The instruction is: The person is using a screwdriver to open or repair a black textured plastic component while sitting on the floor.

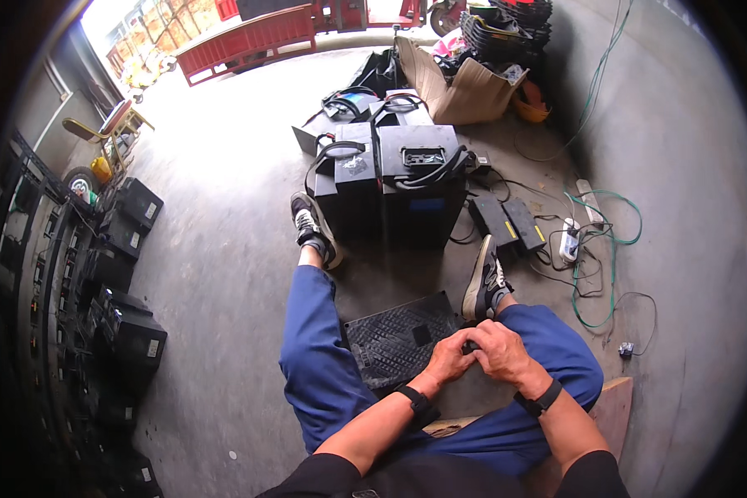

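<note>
My left hand (450, 357) and my right hand (500, 353) meet between my knees, fingers curled around a small dark thing (471, 345) that is too hidden to name. Beneath and just left of them lies a flat black textured plate (386, 336) with a dark square patch. Beyond my feet stand large black boxes (423, 203) with thick black cables and handles. To their right, two long black units (494, 220) with yellow labels lie on the floor among cords.
A power strip (568, 242) and looped cords lie along the right wall. Racks (37, 282) and several black boxes (137, 336) line the left side, with a chair (108, 133) farther back. Cardboard (448, 87), stacked black items (502, 37) and a red vehicle part (241, 41) are at the back.
</note>
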Motion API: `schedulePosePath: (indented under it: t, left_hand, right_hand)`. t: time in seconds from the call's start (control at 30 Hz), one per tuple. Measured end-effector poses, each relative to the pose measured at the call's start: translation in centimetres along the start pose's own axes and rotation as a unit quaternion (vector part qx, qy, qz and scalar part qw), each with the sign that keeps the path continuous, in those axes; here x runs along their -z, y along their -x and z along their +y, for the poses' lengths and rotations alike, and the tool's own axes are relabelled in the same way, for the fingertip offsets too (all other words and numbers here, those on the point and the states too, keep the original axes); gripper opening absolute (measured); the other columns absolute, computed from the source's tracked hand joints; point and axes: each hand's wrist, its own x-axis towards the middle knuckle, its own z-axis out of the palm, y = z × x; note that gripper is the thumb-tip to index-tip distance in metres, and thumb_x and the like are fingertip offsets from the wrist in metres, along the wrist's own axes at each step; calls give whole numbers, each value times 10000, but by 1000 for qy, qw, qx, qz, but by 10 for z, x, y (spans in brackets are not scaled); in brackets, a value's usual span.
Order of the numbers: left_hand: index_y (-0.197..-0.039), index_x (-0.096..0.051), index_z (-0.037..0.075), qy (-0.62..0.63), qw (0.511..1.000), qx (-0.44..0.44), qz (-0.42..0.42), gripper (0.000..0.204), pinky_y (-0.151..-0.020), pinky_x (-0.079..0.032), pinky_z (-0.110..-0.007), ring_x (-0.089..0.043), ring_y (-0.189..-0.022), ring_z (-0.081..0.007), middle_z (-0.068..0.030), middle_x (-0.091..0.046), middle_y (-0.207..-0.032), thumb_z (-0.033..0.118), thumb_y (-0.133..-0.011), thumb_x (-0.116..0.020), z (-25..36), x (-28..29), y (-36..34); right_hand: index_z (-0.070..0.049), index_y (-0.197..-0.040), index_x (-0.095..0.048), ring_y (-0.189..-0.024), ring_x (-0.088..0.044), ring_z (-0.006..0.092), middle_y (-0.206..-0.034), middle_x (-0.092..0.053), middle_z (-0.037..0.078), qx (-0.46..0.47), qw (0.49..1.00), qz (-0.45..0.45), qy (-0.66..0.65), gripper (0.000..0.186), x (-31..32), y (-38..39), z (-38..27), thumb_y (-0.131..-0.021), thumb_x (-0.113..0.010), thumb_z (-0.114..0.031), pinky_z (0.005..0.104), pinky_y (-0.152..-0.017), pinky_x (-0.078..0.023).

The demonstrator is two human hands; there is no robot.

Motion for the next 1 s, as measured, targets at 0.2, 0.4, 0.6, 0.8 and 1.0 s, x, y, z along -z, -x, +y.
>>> schedulePosePath:
  t: [0.2, 0.4, 0.6, 0.8, 1.0]
  left_hand:
    - [-1264, -682, 99, 7, 1000, 19, -16, 442, -852, -576, -418, -727, -1002, -352, -158, -737, -1127, 188, -848, -802, -1, 6, -2]
    - [-1254, -679, 112, 9, 1000, -18, -3, 456, -852, -579, -412, -730, -987, -356, -147, -739, -1143, 235, -837, -820, -5, 4, -1]
    - [-1252, -678, 111, -13, 998, 58, -23, 453, -862, -583, -399, -730, -998, -354, -140, -744, -1137, 179, -827, -818, 6, 3, -3]
    - [-1228, -688, 97, 23, 999, -24, 14, 431, -831, -584, -409, -735, -943, -346, -150, -742, -1100, 195, -832, -826, -1, 4, 0]
    - [-1210, -693, 94, -4, 998, -47, 34, 434, -814, -592, -379, -739, -879, -303, -121, -750, -1081, 224, -824, -845, -3, -1, -5]
  right_hand:
    - [-136, -1144, -657, -954, -639, 332, -1034, -630, 92, -34, 999, -5, 13, 388, 3, 2, 1, -780, -768, -58, 441, -820, -548]
    - [-129, -1140, -648, -942, -645, 336, -995, -606, 96, 8, 999, 23, 25, 390, -7, 4, 4, -780, -794, -104, 444, -814, -547]
    - [-141, -1157, -657, -959, -634, 337, -1022, -610, 85, -83, 996, -16, 1, 413, -6, 6, 10, -770, -788, -82, 452, -819, -542]
    - [-103, -1087, -634, -918, -647, 345, -979, -601, 107, 29, 999, 14, 34, 365, -1, 0, 3, -777, -825, -128, 461, -782, -545]
    - [-97, -1066, -621, -919, -657, 353, -982, -607, 118, -14, 1000, -4, -14, 340, -3, 1, 7, -795, -820, -141, 472, -788, -548]
